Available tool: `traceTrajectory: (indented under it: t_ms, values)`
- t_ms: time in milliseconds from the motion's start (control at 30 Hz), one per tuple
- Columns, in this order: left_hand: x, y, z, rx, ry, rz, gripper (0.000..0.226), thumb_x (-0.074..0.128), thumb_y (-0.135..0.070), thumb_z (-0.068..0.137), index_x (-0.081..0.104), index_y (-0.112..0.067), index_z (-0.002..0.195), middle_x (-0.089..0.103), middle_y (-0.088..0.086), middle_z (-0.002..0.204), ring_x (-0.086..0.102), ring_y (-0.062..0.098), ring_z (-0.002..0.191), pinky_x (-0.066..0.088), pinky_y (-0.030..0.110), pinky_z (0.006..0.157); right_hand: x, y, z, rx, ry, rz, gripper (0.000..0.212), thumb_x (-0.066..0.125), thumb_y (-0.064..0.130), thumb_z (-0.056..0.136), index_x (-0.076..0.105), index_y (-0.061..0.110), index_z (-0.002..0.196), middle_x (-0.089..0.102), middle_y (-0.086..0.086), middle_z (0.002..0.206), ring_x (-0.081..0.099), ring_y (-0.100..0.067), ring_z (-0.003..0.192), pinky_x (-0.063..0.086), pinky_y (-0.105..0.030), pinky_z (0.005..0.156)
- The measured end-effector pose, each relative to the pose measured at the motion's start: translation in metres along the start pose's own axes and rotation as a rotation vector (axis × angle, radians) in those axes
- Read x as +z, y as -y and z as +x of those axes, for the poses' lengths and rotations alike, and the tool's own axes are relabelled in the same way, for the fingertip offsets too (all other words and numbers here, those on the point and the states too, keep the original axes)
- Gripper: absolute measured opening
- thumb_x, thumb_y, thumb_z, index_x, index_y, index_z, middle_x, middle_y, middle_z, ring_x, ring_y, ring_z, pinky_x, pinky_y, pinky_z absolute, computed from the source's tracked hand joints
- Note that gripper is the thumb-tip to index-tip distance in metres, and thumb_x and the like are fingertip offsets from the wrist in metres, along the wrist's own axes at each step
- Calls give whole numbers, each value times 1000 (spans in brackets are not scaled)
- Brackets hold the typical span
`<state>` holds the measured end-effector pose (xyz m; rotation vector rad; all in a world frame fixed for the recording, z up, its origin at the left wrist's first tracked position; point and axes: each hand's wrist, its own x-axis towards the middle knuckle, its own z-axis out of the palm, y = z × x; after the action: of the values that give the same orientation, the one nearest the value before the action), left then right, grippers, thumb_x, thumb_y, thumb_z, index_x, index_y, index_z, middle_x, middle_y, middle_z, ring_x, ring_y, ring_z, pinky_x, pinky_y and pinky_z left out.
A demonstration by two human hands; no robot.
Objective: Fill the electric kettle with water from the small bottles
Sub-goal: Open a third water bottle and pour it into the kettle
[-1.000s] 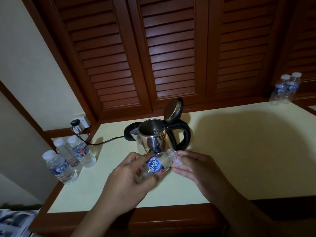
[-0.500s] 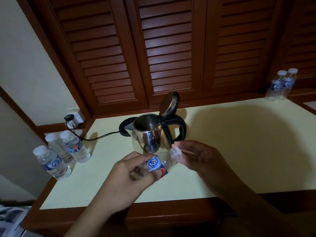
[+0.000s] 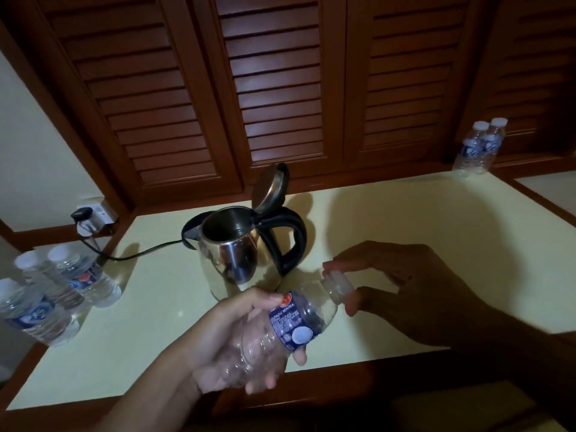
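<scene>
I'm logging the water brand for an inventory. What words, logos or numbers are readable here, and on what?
"MINIMA": blue label of the held bottle, gripped by the left hand; the word before it is partly hidden.
Small print below it: too small to read.
White logo on the left bottles and far-right bottles: too blurred to read.
Kettle and the cap pinched by the right hand: no text shows.

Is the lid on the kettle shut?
No, the lid stands flipped up, and the electric kettle is open at the top.

The leftmost bottle (image 3: 31, 319) is edge-cropped; the held bottle's (image 3: 296, 322) small print blurs.
</scene>
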<state>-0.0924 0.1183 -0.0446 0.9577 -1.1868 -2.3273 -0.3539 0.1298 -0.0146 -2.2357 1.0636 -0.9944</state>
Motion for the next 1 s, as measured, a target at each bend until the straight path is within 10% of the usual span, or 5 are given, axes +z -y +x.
traceTrajectory:
  t_ms: [400,633,733,867,1000]
  values:
    - [56,-28,153,-116,532,-257,61,54,-46,99,56,6,133,74,17,84,76,22,59,57,25,44,-119,-94,16,-396,-28,-362,38,49,41,101,61,13,79,58,-3,73,51,-20,71,38,-23,70]
    - [120,-74,252,253,60,155,60,71,-45,89,61,12,105,68,21,73,65,23,47,50,26,42,-203,-168,25,-108,-145,-343,67,22,52,104,55,9,66,50,-2,51,47,-21,47,39,-36,52]
    - [145,-79,291,630,-336,690,30,65,-41,94,71,-12,88,63,-2,64,58,12,53,44,25,52,-236,-213,22,30,10,-412,21,42,23,97,46,2,101,53,-7,49,49,-28,38,44,-36,38]
    - [163,-72,353,886,-723,1195,40,62,-50,96,69,-25,127,65,-18,85,60,1,71,45,18,64,-267,-267,19,129,-64,-262,26,47,27,97,57,5,106,59,-8,58,56,-29,49,46,-29,47]
    - [175,-84,401,662,-577,1030,61,66,-50,95,47,-42,152,69,-20,121,67,0,108,51,15,88,-299,-304,19,276,-273,-329,62,42,63,94,56,11,64,51,-4,52,52,-15,51,35,-25,50]
